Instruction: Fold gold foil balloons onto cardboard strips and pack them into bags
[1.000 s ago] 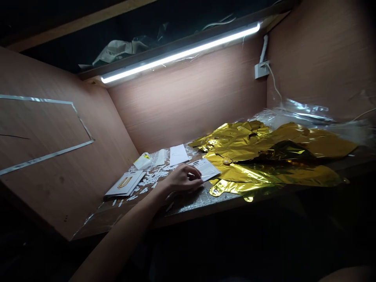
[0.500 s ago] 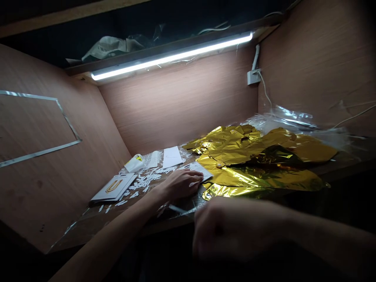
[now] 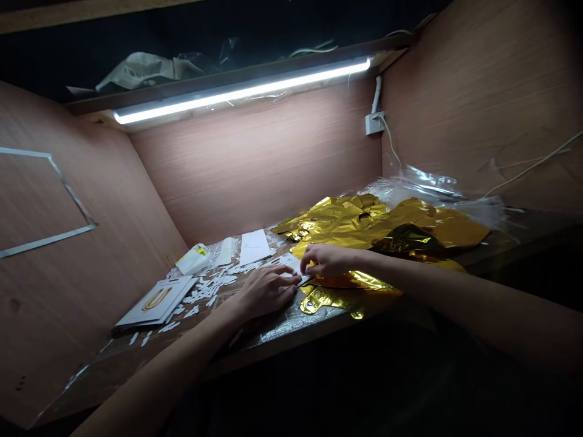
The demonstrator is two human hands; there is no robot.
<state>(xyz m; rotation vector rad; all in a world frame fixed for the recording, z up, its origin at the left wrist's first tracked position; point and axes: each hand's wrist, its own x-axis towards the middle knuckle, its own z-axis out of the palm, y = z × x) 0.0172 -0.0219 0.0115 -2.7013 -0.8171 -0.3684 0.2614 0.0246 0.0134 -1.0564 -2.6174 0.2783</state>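
Note:
A white card (image 3: 286, 261) lies on the bench at the edge of the gold foil. My left hand (image 3: 266, 291) rests on its near side, fingers stretched out and lying over the card. Opposite, my right hand (image 3: 325, 261) is at the card's right edge, with thumb and fingers bent into a pinch. What sits between those fingertips is hidden or too small to name. Flat, crinkled gold foil pieces, like uninflated foil balloons (image 3: 337, 221), spread behind and beneath my right hand and forearm.
Left on the bench is a stack of white cards (image 3: 157, 301) with a gold U shape on top. Many small white scraps (image 3: 200, 294) are scattered beside it. A white sheet (image 3: 255, 246) and clear plastic bags (image 3: 419, 182) lie farther back. Wooden panels enclose the bench under a tube light (image 3: 246, 91).
My right hand has moved from low in front of the bench up to the card, next to my left hand. A thin pale strip near it no longer shows. The view has shifted slightly.

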